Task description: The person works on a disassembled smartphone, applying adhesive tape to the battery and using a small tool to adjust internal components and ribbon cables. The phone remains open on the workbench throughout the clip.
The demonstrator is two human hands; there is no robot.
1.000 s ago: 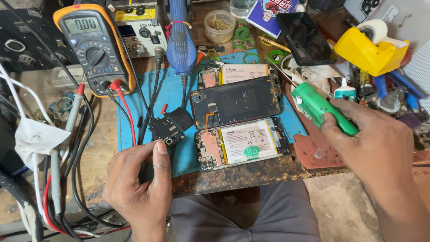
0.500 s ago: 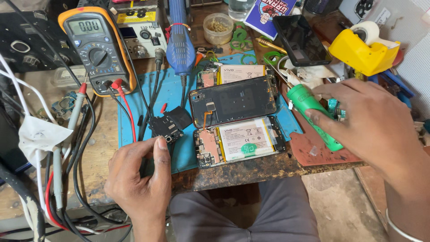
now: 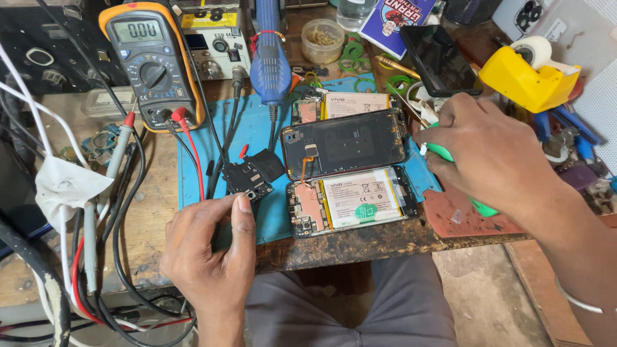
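right hand [image 3: 488,154] clenched on green tool [image 3: 479,205] beside the opened phone [image 3: 352,202] on the blue mat [image 3: 212,144] | left hand [image 3: 212,247] pressed on small black part [image 3: 246,180], grip unclear | risk: exposed board could be scratched if the tool slips

Two opened phones [image 3: 352,207] lay at centre, one intact phone [image 3: 439,59] at 1 o'clock. One multimeter [image 3: 153,64] stood at 11 o'clock, one yellow tape dispenser [image 3: 526,80] at 2 o'clock. Two hands [image 3: 209,257] were present.
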